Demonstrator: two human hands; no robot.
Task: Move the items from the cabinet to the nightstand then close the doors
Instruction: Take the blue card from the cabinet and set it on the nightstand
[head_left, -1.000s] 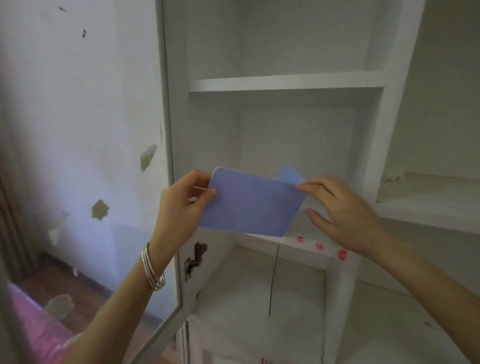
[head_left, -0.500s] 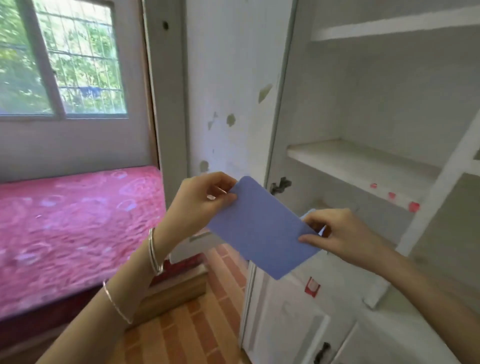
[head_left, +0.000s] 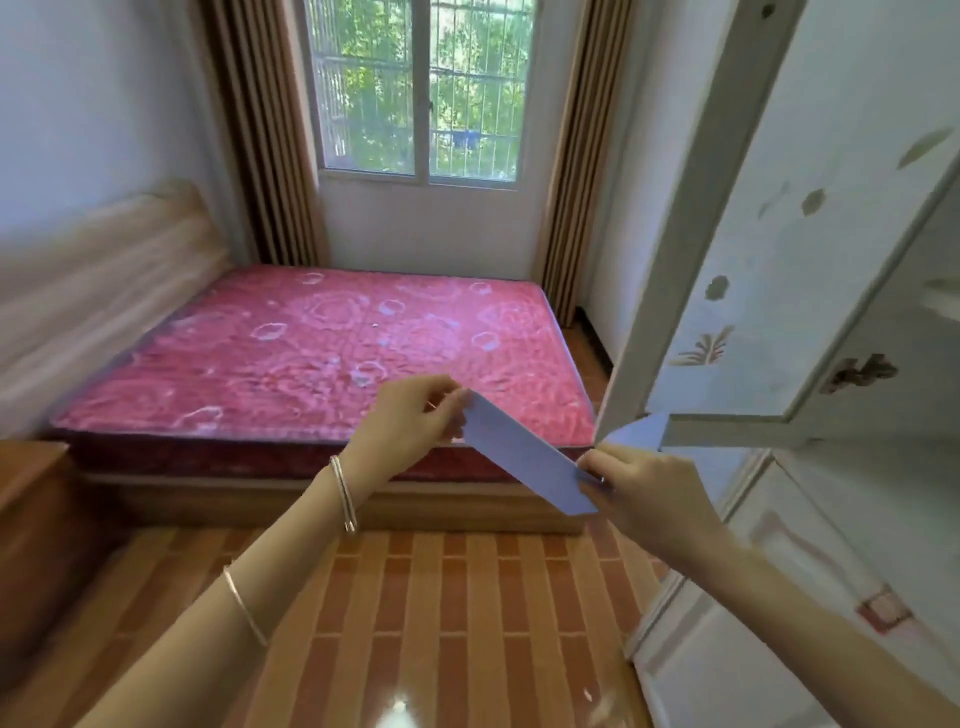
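Both hands, L (head_left: 410, 421) & R (head_left: 641, 488), pinch blue card (head_left: 524, 457).

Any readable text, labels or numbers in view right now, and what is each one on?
No readable text anywhere.
Blue card, held between left hand and right hand: its visible face is blank.
Red-bordered sticker on the lower cabinet door: too blurred to tell whether it has writing.
Open cabinet door: only worn decorative marks, no letters.
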